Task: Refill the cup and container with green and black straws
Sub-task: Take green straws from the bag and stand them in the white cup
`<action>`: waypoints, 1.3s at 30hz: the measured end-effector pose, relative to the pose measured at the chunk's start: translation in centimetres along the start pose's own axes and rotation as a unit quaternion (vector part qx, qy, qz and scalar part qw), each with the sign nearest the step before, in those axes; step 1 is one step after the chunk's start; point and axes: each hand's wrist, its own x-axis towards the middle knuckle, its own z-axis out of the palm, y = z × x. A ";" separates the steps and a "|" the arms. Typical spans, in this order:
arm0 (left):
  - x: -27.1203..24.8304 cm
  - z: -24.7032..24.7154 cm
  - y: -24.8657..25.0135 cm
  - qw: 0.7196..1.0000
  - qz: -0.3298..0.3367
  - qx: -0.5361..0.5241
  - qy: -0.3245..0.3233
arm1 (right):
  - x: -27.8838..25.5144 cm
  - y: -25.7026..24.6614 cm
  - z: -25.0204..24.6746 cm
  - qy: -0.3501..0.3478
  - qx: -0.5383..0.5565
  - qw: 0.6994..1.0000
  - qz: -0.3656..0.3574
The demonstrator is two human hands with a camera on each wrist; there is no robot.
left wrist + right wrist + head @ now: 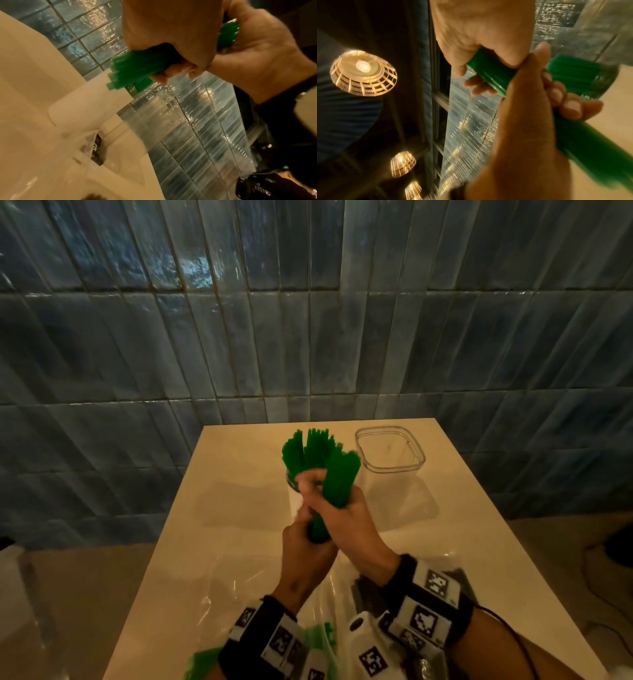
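Both hands hold one thick bundle of green straws [340,481] over the middle of the table. My left hand [305,542] grips its lower end and my right hand [346,515] wraps it just above. Right behind them a clear cup [290,478] holds more green straws [308,450], standing upright and fanned out. To its right stands a clear square container [390,453] with nothing visible inside. In the left wrist view my left hand [171,33] is curled round the bundle [135,70]. The right wrist view shows my right hand [479,27] closed round the bundle [489,75].
The cream table [239,474] ends at a blue tiled wall [308,337]. A crumpled plastic bag [239,577] lies at the near edge with loose green straws [202,659] by it. Dark straws in plastic [361,583] lie under my right wrist.
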 end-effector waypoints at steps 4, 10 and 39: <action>2.2 -1.1 -0.6 0.986 0.091 0.138 -0.011 | 2.3 -0.3 -0.8 0.050 -0.036 0.998 -0.013; 6.9 -2.7 -2.7 0.968 -0.001 0.248 0.023 | 7.4 -2.4 -3.0 0.112 -0.013 0.989 -0.099; 10.9 -0.7 -5.5 0.987 -0.069 0.143 0.013 | 15.1 5.6 -2.9 0.044 -0.395 0.917 0.008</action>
